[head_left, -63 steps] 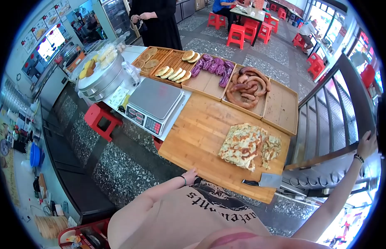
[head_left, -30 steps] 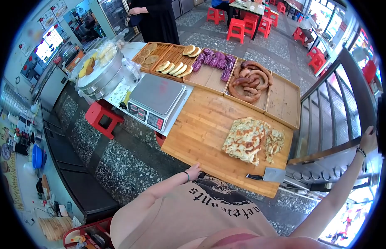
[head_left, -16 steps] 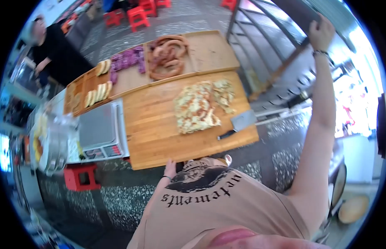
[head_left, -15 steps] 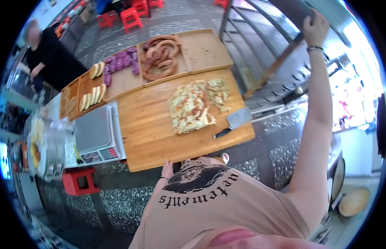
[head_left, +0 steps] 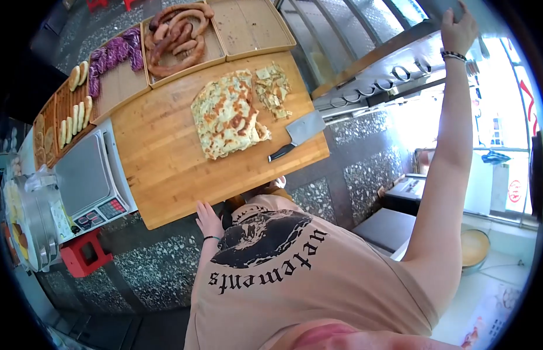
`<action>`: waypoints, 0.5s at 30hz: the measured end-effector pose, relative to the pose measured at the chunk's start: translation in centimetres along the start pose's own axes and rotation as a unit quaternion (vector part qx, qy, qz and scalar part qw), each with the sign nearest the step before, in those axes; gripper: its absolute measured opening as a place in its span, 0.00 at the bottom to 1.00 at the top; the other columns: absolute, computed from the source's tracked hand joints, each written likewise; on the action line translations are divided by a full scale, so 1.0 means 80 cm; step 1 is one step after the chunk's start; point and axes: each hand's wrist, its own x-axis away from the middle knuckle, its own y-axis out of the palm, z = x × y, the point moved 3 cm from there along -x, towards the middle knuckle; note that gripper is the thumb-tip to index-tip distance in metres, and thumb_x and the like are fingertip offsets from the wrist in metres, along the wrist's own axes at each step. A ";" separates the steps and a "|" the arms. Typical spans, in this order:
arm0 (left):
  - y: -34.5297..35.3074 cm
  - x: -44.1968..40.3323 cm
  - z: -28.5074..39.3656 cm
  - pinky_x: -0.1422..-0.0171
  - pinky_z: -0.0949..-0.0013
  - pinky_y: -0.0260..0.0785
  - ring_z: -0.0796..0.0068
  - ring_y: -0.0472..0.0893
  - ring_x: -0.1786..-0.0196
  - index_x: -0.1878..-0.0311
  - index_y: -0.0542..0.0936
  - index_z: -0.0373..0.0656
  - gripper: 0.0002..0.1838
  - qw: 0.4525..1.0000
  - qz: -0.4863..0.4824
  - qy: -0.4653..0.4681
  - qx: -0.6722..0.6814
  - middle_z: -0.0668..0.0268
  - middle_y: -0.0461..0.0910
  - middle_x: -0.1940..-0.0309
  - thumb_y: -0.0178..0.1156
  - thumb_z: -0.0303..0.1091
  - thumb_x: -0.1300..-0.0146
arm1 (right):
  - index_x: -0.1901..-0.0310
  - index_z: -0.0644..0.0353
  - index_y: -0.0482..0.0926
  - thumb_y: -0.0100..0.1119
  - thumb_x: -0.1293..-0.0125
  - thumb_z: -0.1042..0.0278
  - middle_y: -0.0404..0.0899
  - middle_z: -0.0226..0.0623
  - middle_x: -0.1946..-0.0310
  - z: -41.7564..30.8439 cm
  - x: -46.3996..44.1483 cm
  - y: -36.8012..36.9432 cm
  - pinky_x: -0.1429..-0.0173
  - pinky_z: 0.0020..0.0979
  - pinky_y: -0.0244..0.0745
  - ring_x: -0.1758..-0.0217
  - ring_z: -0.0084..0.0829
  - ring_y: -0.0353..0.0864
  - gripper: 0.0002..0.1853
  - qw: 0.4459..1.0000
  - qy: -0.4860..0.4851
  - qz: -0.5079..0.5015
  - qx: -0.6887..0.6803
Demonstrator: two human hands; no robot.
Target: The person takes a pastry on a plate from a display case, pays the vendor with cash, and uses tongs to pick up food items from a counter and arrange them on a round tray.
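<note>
My left hand [head_left: 209, 219] rests at the near edge of the wooden board [head_left: 166, 181], fingers apart and holding nothing. My right hand [head_left: 459, 30] is raised at the upper right beside the top of the metal rack [head_left: 365, 64]; its fingers are apart and nothing shows in them. On the board lies a thick browned flatbread [head_left: 227, 116], with a heap of small cut pieces [head_left: 273, 90] to its right. A cleaver [head_left: 305, 128] with a black handle lies flat near the board's right corner, touched by neither hand.
Trays along the far edge hold sausages [head_left: 179, 41], purple bagged items [head_left: 115, 55] and pale round cakes [head_left: 76, 122]. A scale [head_left: 87, 175] and a steamer [head_left: 35, 224] stand left, above a red stool [head_left: 86, 255]. A round pan [head_left: 474, 248] is at the lower right.
The view has swung rightward and down, so board and trays appear farther left. My left hand stays at the board's edge; the fingers of my raised right hand have spread apart.
</note>
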 end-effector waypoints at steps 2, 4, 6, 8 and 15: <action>-0.001 0.007 0.007 0.29 0.41 0.48 0.51 0.44 0.25 0.30 0.50 0.35 0.42 1.000 -0.007 -0.001 -0.008 0.49 0.41 0.27 0.62 0.38 0.41 | 0.45 0.65 0.69 0.51 0.39 0.60 0.70 0.54 0.50 0.046 -0.006 0.029 0.39 0.50 0.60 0.44 0.52 0.66 0.23 0.996 -0.057 0.068 0.030; 0.005 0.008 0.006 0.29 0.43 0.48 0.51 0.43 0.25 0.30 0.49 0.34 0.45 0.998 0.032 0.011 -0.055 0.49 0.41 0.27 0.64 0.37 0.43 | 0.47 0.52 0.77 0.55 0.42 0.54 0.77 0.45 0.52 0.077 -0.007 0.040 0.38 0.46 0.62 0.43 0.46 0.70 0.22 0.982 -0.114 0.137 0.057; -0.004 0.013 0.016 0.28 0.45 0.48 0.50 0.43 0.25 0.30 0.49 0.32 0.46 0.998 0.022 0.010 -0.057 0.48 0.40 0.27 0.65 0.37 0.45 | 0.47 0.54 0.77 0.54 0.44 0.50 0.76 0.49 0.50 0.092 -0.012 0.044 0.36 0.48 0.59 0.42 0.49 0.68 0.25 0.979 -0.118 0.154 0.061; -0.004 0.012 0.017 0.28 0.46 0.49 0.49 0.43 0.25 0.30 0.48 0.31 0.48 0.998 0.015 0.009 -0.060 0.46 0.40 0.27 0.66 0.37 0.47 | 0.47 0.55 0.78 0.55 0.46 0.49 0.75 0.51 0.49 0.102 -0.016 0.047 0.36 0.48 0.59 0.42 0.50 0.68 0.27 0.982 -0.105 0.130 0.083; -0.012 0.014 0.021 0.29 0.51 0.54 0.45 0.43 0.26 0.31 0.48 0.27 0.50 0.996 0.046 0.060 -0.036 0.43 0.40 0.28 0.68 0.34 0.52 | 0.43 0.67 0.70 0.54 0.45 0.41 0.67 0.60 0.42 0.140 -0.031 0.047 0.34 0.52 0.56 0.36 0.57 0.61 0.38 0.986 -0.084 0.059 0.129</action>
